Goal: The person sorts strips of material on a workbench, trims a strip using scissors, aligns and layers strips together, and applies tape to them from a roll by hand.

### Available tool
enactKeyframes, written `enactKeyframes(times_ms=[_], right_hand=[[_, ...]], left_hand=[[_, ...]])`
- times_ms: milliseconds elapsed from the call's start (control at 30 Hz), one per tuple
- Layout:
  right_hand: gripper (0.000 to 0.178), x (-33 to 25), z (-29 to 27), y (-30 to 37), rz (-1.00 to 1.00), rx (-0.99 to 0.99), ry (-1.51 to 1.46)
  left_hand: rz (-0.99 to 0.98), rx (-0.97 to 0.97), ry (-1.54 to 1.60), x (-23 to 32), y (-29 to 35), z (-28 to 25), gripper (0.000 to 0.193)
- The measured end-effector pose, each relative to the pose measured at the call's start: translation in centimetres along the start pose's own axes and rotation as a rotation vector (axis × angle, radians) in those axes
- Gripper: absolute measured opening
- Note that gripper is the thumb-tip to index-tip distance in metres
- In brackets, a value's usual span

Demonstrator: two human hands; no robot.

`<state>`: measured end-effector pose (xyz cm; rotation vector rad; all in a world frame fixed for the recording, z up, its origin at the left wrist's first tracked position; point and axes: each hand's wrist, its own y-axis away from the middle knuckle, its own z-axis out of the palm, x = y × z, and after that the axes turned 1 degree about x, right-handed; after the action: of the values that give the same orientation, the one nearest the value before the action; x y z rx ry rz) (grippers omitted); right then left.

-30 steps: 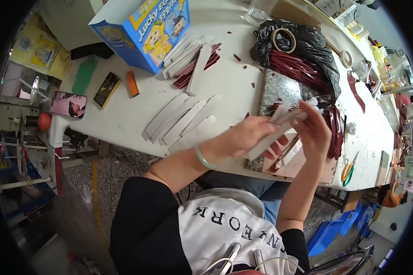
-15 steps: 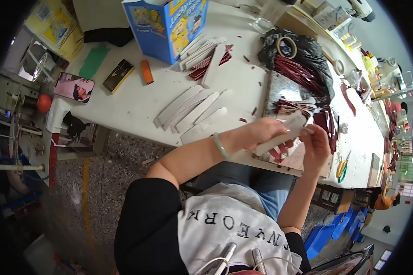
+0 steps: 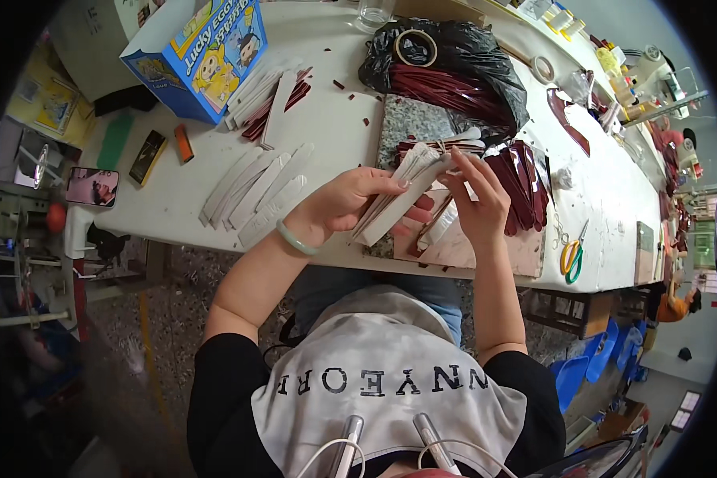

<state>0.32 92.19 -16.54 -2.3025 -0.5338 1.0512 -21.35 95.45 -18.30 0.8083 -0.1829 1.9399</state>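
Observation:
My left hand is closed round one end of a stack of long white strips, its thumb lying along the top. At the stack's far end, the fingertips of my right hand pinch the strips' tips. Both hands are over the front of a speckled stone slab. Just beyond the fingers, a bundle of dark red and white strips lies on that slab. More glossy dark red strips are to the right of my right hand.
Loose white strips lie left on the white table, with a blue box behind. A black plastic bag holds dark red strips and a tape roll. Scissors lie right; a phone is far left.
The view has swung, shifting the table's things leftward. The white strips now show as a fanned stack, and my right hand's fingers have moved to its far tips.

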Motion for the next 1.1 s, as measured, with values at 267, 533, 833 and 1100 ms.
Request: enactKeyframes(times_ms=[267, 533, 833, 1100], right_hand=[[0.016, 3.6, -3.9, -0.4, 0.044, -0.287, -0.804], [0.04, 4.7, -5.3, -1.5, 0.576, -0.232, -0.939], [0.018, 5.6, -4.7, -0.4, 0.778, -0.165, -0.841], [0.013, 5.2, -5.5, -0.8, 0.848, -0.181, -1.123]], left_hand=[[0.038, 0.057, 0.254, -1.0, -2.4, -0.4, 0.039], [0.029, 0.222, 0.031, -0.2, -4.0, 3.9, 0.033], [-0.007, 0.279, -0.053, -0.5, -4.3, 5.5, 0.035], [0.074, 0.341, 0.035, -1.6, -1.9, 4.3, 0.037]])
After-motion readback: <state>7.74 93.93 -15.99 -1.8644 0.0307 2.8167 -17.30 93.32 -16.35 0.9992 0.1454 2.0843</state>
